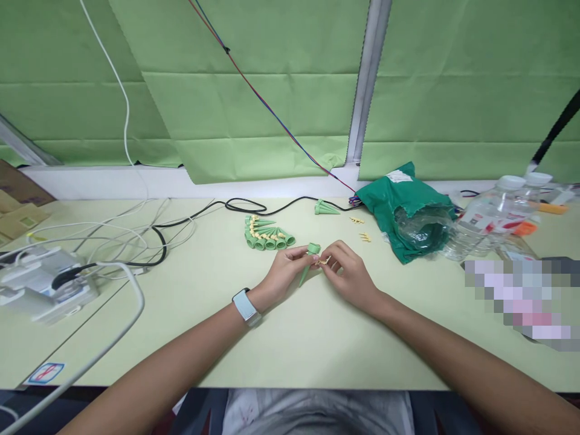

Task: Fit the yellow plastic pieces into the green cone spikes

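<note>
My left hand (290, 270) is closed around a green plastic plant-watering spike (312, 248), its wide collar up and its pointed end slanting down. Close against it, the fingers of my right hand (347, 273) pinch a small yellow plastic valve piece (323, 262). Whether that piece touches the spike I cannot tell. Beyond my left hand lies a fanned row of green spikes (270, 244) with yellow pieces on them. Farther back are more green spikes (326, 208), with no yellow visible on them. Loose yellow pieces (365, 237) lie in two small groups beyond my right hand.
A torn green plastic bag (403, 202) rests at the back right, beside clear plastic bottles (492, 211). Power strips (49, 284) and tangled cables (158, 241) occupy the left. Cardboard boxes (20, 211) stand at the far left. Something pixelated (525, 296) lies at right.
</note>
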{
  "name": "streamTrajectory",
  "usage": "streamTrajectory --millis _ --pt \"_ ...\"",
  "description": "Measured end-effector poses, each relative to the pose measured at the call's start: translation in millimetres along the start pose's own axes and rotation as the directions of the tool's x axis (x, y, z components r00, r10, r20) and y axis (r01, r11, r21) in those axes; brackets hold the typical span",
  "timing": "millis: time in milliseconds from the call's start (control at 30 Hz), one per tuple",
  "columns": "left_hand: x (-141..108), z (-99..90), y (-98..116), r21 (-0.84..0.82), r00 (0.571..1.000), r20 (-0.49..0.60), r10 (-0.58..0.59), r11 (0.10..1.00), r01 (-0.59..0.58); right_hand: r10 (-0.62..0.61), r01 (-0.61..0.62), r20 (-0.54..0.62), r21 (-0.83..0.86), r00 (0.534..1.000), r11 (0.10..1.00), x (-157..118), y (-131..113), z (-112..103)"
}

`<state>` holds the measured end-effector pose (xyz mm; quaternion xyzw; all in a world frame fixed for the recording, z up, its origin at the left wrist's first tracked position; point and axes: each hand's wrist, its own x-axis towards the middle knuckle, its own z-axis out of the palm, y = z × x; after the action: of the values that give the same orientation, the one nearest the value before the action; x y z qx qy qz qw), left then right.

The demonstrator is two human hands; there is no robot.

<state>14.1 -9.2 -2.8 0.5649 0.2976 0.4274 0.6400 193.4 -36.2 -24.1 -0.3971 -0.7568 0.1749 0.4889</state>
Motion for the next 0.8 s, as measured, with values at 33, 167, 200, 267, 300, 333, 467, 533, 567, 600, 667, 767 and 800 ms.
streamTrajectory --millis 33,167,200,267,300,333,467,533,567,600,667,767,800 --pt "-0.2 0.6 0.5 -0.007 1.000 -0.002 -0.007 1.000 0.007 -0.013 0.013 0.001 -0.003 1.000 1.000 -0.1 -0.5 -0.1" --pt "0.7 -0.8 1.8 0.021 0.999 -0.030 -0.011 1.000 0.012 -0.059 0.059 -0.013 0.010 0.998 0.998 -0.4 -3.0 0.3" --pt "1.3 -1.7 1.8 0.029 0.999 -0.037 -0.012 0.999 0.013 -0.058 0.059 -0.020 0.017 0.998 0.998 -0.4 -3.8 0.6" --pt "2.5 -3.4 1.6 0.035 0.999 -0.049 -0.017 0.999 0.019 -0.034 0.035 -0.043 0.025 0.999 0.999 0.1 -5.0 1.1" --pt "3.1 -4.0 1.4 0.033 0.998 -0.053 -0.021 0.999 0.022 -0.012 0.014 -0.061 0.023 0.998 1.000 0.5 -5.0 1.3" --pt "3.6 -4.4 1.3 0.028 0.998 -0.050 -0.026 0.999 0.027 0.013 -0.012 -0.079 0.017 0.997 1.000 0.9 -4.4 1.5" --pt "3.7 -3.7 1.5 0.007 0.999 -0.019 -0.040 0.999 0.040 0.109 -0.109 -0.059 -0.004 0.992 0.994 2.5 1.1 1.3" --pt "3.4 -3.2 1.4 0.000 0.999 -0.009 -0.048 0.999 0.048 0.129 -0.129 -0.010 0.020 0.992 0.991 2.8 3.4 1.4" --pt "3.2 -3.1 1.2 -0.003 0.999 -0.011 -0.050 0.999 0.050 0.120 -0.120 -0.001 0.034 0.993 0.992 2.8 3.9 1.5" --pt "3.2 -3.2 0.9 -0.004 0.999 -0.017 -0.047 0.999 0.047 0.100 -0.099 -0.006 0.041 0.995 0.994 2.7 3.9 1.7" --pt "3.4 -3.7 0.4 -0.001 0.999 -0.036 -0.033 0.999 0.033 0.036 -0.035 -0.035 0.022 0.999 0.999 2.3 2.7 1.7" --pt "4.1 -5.1 0.3 -0.004 0.998 -0.052 -0.024 1.000 0.024 -0.040 0.038 -0.047 -0.034 0.998 0.999 1.9 1.2 0.5" --pt "4.5 -5.7 0.2 -0.008 0.998 -0.056 -0.022 1.000 0.022 -0.052 0.050 -0.044 -0.048 0.998 0.998 2.0 1.8 -0.4"
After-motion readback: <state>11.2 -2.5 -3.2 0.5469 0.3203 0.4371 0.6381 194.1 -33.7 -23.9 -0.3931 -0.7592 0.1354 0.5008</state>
